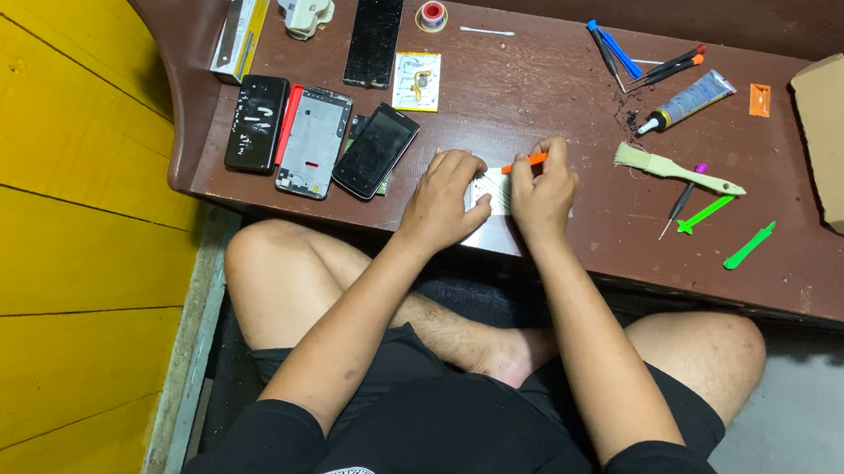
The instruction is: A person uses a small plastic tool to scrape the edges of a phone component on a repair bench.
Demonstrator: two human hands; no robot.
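Prying under way: left hand (442, 200) flat, pinning pale phone part (491, 189) on desk (553, 97); right hand (544, 189) clenched around orange pry tool (525, 161), tip at part's 12 o'clock edge. Next move calls for gentle leverage.

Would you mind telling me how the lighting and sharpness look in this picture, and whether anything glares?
Head view: even, soft light, sharp throughout; faint sheen on the dark phone; a small shadow under the left hand and right hand, which hide most of the pale part they work on; wide-angle bend shows along the table edge.
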